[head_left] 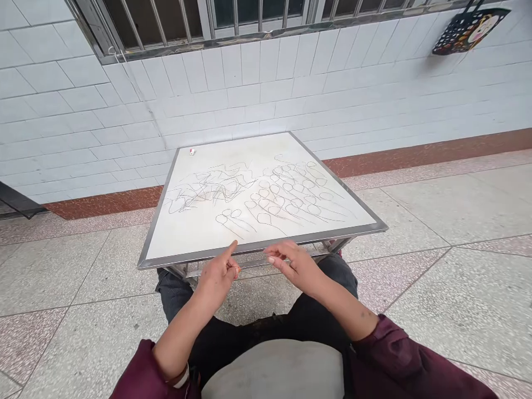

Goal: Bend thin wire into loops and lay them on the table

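Observation:
A white-topped table [187, 238] with a grey metal edge stands in front of me, its top covered with dark scribbles [216, 188] on the left and looped pencil-like lines [286, 194] on the right. My left hand [218, 274] is just before the near edge, index finger stretched toward the tabletop, the other fingers curled; no object shows in it. To its right, my right hand [293, 266] hovers by the same edge with fingers slightly bent and thumb apart, holding nothing. A small white and red object [192, 151] lies at the table's far left corner.
Behind the table rises a white tiled wall [249, 100] with a barred window [249, 16]. A patterned bag [469, 30] hangs at the upper right. My legs are under the near edge, above a speckled tile floor [477, 293].

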Available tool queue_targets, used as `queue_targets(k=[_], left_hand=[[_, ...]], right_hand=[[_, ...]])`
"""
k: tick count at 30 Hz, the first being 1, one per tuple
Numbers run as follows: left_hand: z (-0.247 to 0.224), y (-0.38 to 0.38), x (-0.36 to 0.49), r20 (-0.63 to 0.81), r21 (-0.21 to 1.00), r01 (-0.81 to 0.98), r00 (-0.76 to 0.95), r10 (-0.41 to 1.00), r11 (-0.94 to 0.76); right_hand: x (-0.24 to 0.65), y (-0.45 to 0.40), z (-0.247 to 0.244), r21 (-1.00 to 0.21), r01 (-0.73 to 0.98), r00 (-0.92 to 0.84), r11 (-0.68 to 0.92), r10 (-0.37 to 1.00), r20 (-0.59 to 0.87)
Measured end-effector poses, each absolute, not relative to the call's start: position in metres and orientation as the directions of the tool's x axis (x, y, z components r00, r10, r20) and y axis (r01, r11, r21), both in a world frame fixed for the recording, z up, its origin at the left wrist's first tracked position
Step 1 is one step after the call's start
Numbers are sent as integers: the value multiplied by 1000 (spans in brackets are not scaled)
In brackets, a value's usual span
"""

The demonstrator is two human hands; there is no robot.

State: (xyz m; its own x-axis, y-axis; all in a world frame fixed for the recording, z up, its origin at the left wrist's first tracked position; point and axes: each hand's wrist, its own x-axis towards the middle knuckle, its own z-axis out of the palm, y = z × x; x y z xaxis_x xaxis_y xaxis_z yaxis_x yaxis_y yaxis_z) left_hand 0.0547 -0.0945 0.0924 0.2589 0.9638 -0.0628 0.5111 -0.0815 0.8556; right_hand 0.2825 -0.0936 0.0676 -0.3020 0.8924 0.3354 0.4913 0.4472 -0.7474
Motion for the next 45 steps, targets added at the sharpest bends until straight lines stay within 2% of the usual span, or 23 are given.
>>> queue_targets(k=[3,6,11,15,19,25,33,38,45], left_hand=[[106,-95,64,-6,789,581,336,942,-202],[107,-98,72,43,805,540,361,931,-247],[97,-104,85,70,972,214,133,989,-98],[92,-109,94,48,999,-13,11,999,-47],[92,-112,95,4,988,-156,-12,1000,-6],[91,-118,91,18,989,-146,-70,997,-29],[82,-120,88,35,980,-196,-2,999,-34],[82,-121,89,11,979,-202,-2,1000,-12],[79,-121,85,23,993,-113,-24,999,-26]], right_hand=[[261,-89,78,-894,341,-282,291,939,198],[243,-90,77,-965,179,-246,191,959,145],[240,-93,68,-992,-84,-120,91,988,101],[241,-96,67,-975,-204,-120,83,987,109],[238,-98,69,-964,-259,-116,55,989,87],[236,-99,73,-945,-326,-152,-38,988,13],[235,-102,74,-864,-460,-236,-207,966,-105],[233,-103,72,-887,-421,-208,-188,972,-108],[232,-100,69,-894,-417,-196,-163,977,-87]])
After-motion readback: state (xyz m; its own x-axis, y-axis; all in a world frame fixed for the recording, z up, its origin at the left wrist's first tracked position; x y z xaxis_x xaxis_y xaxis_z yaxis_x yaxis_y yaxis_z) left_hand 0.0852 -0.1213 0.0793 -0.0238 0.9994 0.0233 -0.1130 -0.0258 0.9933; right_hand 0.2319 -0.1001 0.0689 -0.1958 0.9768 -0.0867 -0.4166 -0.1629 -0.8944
